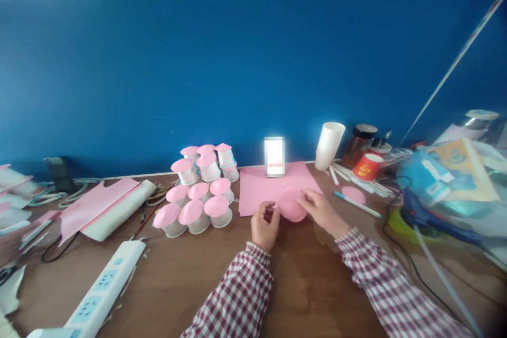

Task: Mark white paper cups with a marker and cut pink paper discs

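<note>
Both my hands are closed on a pink paper disc (292, 205) held just above the wooden table (178, 280). My left hand (264, 225) pinches its left edge with curled fingers. My right hand (322, 211) grips its right edge from above. The disc hovers over the front of a pink paper sheet (273, 182). To the left stands a cluster of several small clear cups with pink cone tops (200, 190).
A white power strip (103, 288) lies at front left, with pink paper and a white roll (109, 208) behind it. At right are white stacked cups (328, 145), a red cup (367, 166), a jar (358, 142), a pen (356, 203), a pink circle (353, 194), cables and a blue glue gun (428, 214).
</note>
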The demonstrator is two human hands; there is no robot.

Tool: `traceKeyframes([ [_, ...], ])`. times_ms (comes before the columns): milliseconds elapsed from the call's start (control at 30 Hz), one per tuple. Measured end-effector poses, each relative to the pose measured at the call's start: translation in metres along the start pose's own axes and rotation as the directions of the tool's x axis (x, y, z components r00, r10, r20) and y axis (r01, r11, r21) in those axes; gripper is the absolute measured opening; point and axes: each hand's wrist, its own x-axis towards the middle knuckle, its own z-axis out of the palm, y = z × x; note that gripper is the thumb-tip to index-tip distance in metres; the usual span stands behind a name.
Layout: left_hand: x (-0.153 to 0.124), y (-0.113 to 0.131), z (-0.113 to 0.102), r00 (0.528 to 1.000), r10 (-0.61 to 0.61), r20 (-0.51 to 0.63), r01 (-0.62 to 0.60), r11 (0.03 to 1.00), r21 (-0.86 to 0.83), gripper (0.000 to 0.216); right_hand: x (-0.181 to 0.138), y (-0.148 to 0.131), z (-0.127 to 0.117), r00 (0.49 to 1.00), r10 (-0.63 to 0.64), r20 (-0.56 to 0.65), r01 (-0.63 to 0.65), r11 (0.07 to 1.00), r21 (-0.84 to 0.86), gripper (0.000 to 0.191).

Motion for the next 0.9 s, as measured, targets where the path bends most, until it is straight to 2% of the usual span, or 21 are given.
traceKeyframes([
  [133,0.002,-0.001,-0.001,0.999,-0.049,-0.022,0.049,0.999,-0.012,0.027,0.023,0.012,-0.022,0.998,0.005,-0.059,-0.015,0.986,-0.164,0.021],
  [267,0.002,-0.003,0.000,0.999,-0.033,-0.017,0.032,0.999,-0.029,0.030,0.054,0.018,-0.041,0.987,0.034,-0.156,-0.089,0.931,-0.354,0.023],
  [433,0.002,-0.005,0.000,0.999,-0.042,0.006,0.043,0.999,-0.028,0.031,0.073,0.022,-0.044,0.969,0.032,-0.244,-0.144,0.877,-0.458,0.034],
  [633,0.002,-0.005,-0.001,0.999,-0.045,0.008,0.046,0.999,-0.030,0.032,0.070,0.031,-0.034,0.985,0.030,-0.169,-0.116,0.840,-0.530,0.035],
  [900,0.003,-0.004,-0.001,0.998,-0.055,0.010,0.056,0.998,-0.028,0.032,0.082,0.046,-0.037,0.989,0.087,-0.117,-0.137,0.829,-0.542,0.031],
])
